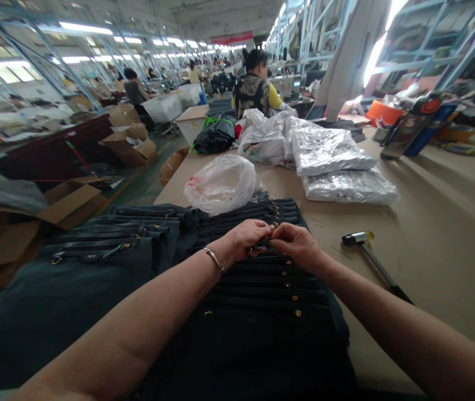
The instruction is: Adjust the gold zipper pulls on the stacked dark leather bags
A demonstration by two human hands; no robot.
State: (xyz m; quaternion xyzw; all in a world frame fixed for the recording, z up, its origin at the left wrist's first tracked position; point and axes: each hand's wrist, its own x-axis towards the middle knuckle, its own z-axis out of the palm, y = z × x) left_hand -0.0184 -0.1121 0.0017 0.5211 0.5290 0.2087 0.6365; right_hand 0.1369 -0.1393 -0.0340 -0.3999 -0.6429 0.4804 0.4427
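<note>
Overlapping dark fabric pieces [258, 334] with gold-coloured metal fittings lie in a row before me. Above the far part of this row, my left hand [250, 236] and my right hand [294, 244] meet, fingertips pinched close together. Between them is something small and partly metallic, too small and covered to name. A bracelet circles my left wrist. To the left lies another stack of dark fabric pieces [95, 278] with zips and metal rings. Just beyond my hands rests a clear plastic bag [220, 184].
A hammer [377, 264] and thin pins lie on the brown table [441, 234] at the right. Plastic-wrapped packages [337, 156], a black bag [215, 135] and bottles [412, 128] stand farther back. A person [256, 89] sits beyond the table. Cardboard boxes [70, 203] are at left.
</note>
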